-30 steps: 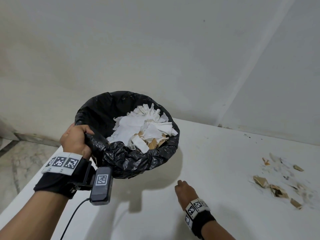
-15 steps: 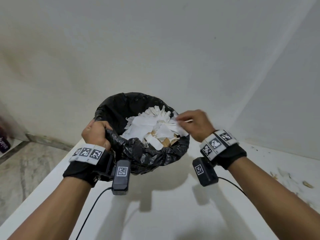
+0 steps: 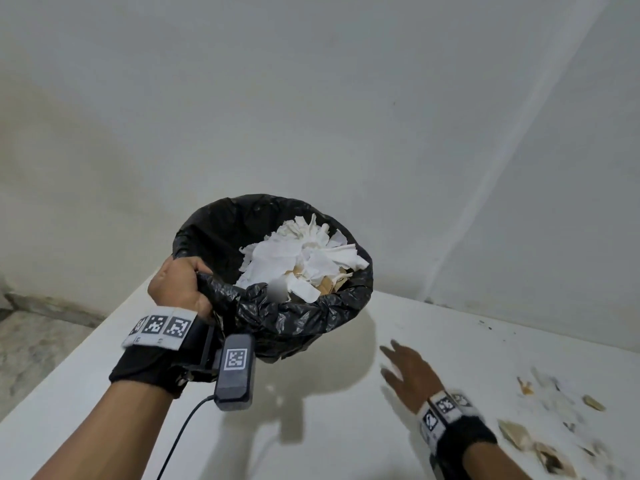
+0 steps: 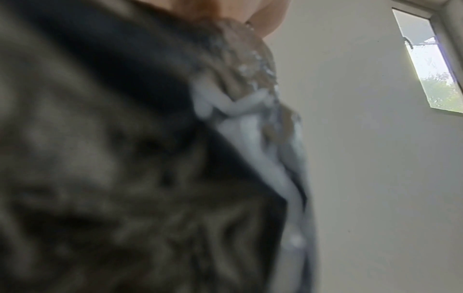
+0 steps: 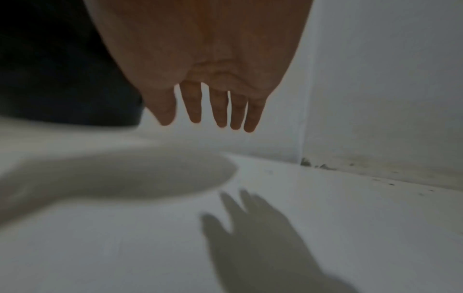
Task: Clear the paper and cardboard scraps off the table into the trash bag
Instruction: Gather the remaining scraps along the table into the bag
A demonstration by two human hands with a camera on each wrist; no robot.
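**Bag held at the table edge, free hand over bare table**

Left hand [image 3: 178, 289] clenched round the near rim of the crinkled black plastic trash bag [image 3: 294, 313], holding its mouth wide at the left end of the flat white table [image 3: 346, 427]; bag already heaped with torn white paper and a few brown cardboard bits [image 3: 301, 261]; pile sits close to rim level.

Right hand [image 3: 407, 375] released, fingers [image 5: 220, 111] spread and straight, holding nothing, hovering just above the table between the bag and the remaining litter; its shadow falls on the surface below.

Remaining small brown cardboard and pale paper scraps [image 3: 540, 441] lie scattered on the table's right side, well apart from the bag; blurred, count unclear.

Risks, as judged: bag is held at one point only, so a tilt or a slack rim could spill the heaped paper back out; scraps are small and light, so a fast sweep may flick them off the far edge or leave fragments behind; pinching a handful may drop pieces on the way across.
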